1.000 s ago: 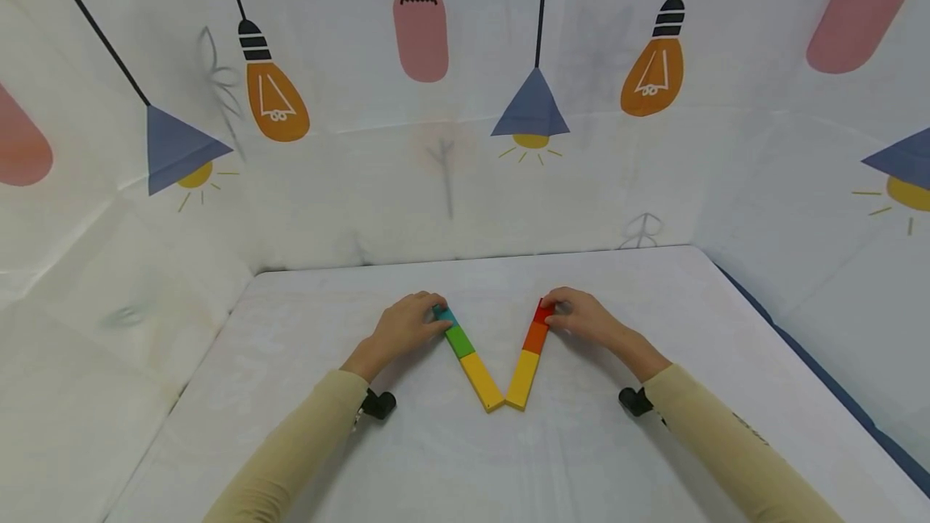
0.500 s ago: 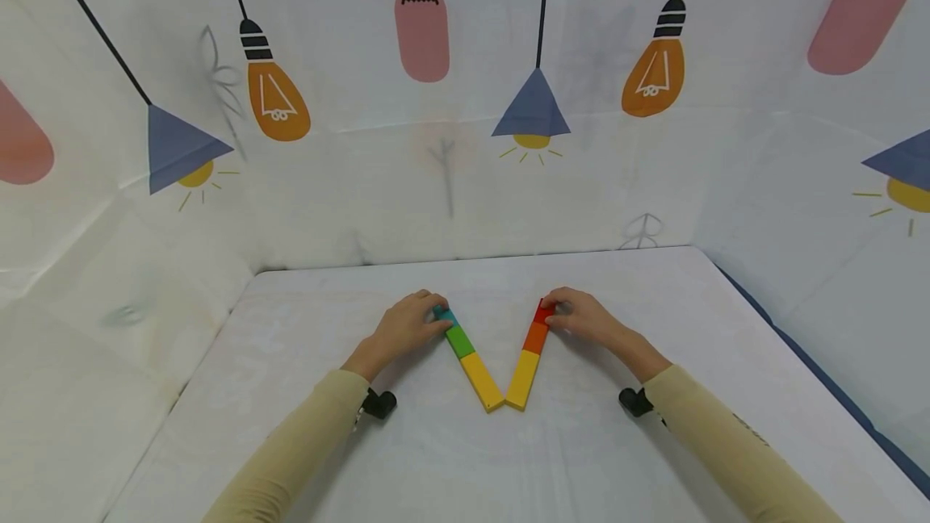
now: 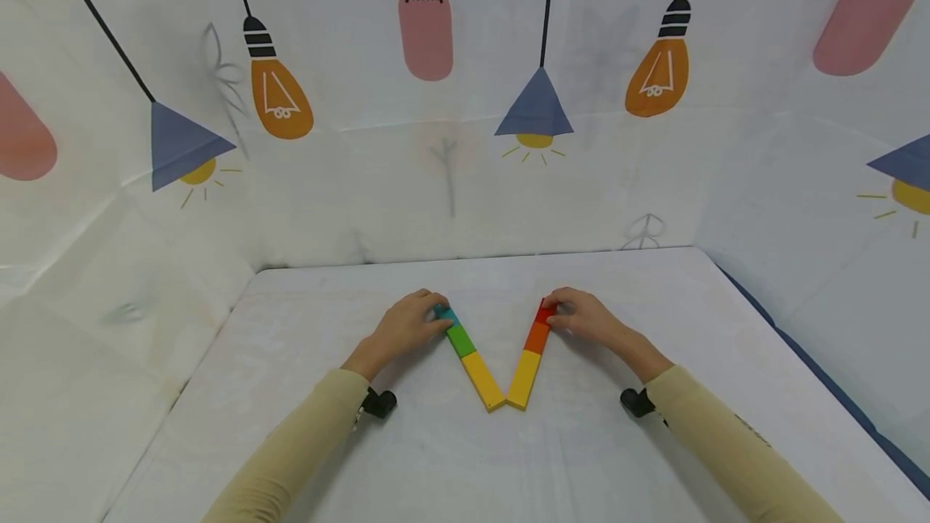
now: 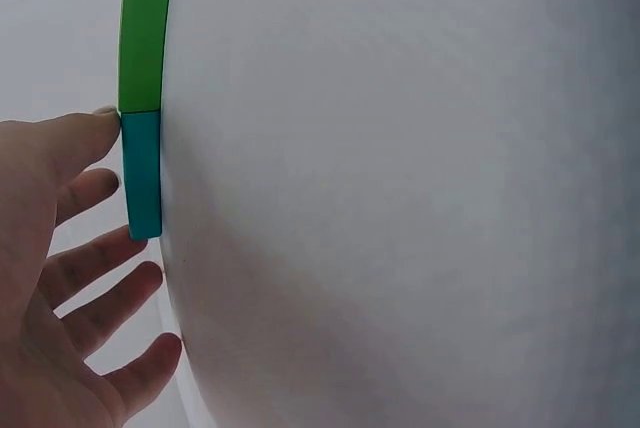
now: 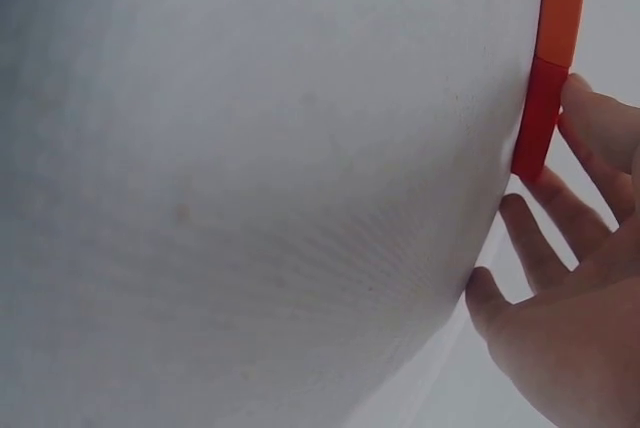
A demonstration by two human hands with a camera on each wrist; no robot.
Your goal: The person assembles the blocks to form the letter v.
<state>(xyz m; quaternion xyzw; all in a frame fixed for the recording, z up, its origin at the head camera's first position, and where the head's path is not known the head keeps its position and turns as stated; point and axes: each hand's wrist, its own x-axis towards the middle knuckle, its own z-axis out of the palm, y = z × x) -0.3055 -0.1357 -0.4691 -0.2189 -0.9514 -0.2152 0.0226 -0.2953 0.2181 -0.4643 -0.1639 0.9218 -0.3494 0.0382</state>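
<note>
Colored blocks lie end to end on the white table in a V in the head view. Its left arm runs from a teal block [image 4: 142, 178] through a green block [image 3: 461, 341] to a longer yellow block [image 3: 483, 382]. The right arm has a red block [image 5: 540, 116], an orange block [image 3: 537, 338] and another yellow block [image 3: 524, 379]. Both yellow blocks meet at the near point. My left hand [image 3: 407, 323] pinches the teal block at the far left end, thumb beside the green joint. My right hand [image 3: 587, 318] pinches the red block at the far right end.
The white tabletop [image 3: 501, 458] surrounds the blocks on every side. A pale curtain [image 3: 349, 184] printed with lamps and bulbs hangs behind the table and along both sides. A dark blue edge [image 3: 821, 378] runs down the table's right side.
The head view has shifted very slightly. Both hands stay at the ends of the V, and the blocks have not visibly moved.
</note>
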